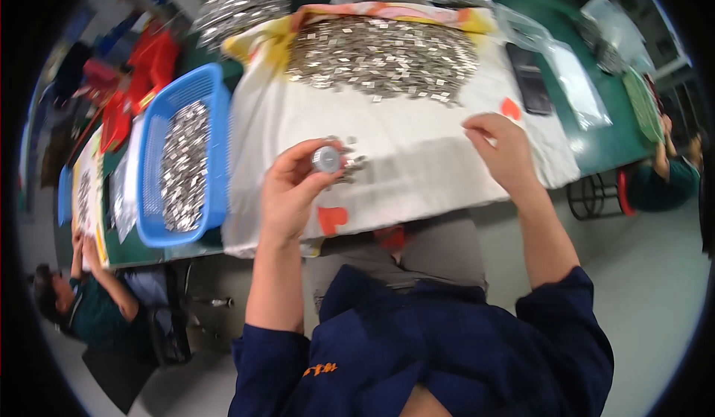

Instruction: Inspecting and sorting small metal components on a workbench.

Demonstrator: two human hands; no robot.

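My left hand (285, 197) grips a small round silver-grey object (326, 159) between thumb and fingers, its circular end facing up. Its exact kind is not clear. Beside those fingertips a little cluster of small metal pieces (357, 165) lies on the white cloth (417, 145). Farther right, over the cloth, my right hand (505, 150) has its thumb and fingers drawn together in a pinch. Anything between those fingertips is too small or blurred to see. A wide heap of small flat metal pieces (387, 56) spreads across the far part of the cloth.
At left stands a blue plastic basket (149, 193) with many metal pieces in it. A dark phone (529, 80) and a clear plastic bag (577, 82) lie at right. Bagged parts (246, 0) are stacked at the back. Co-workers sit at far left (104, 305) and far right (659, 179).
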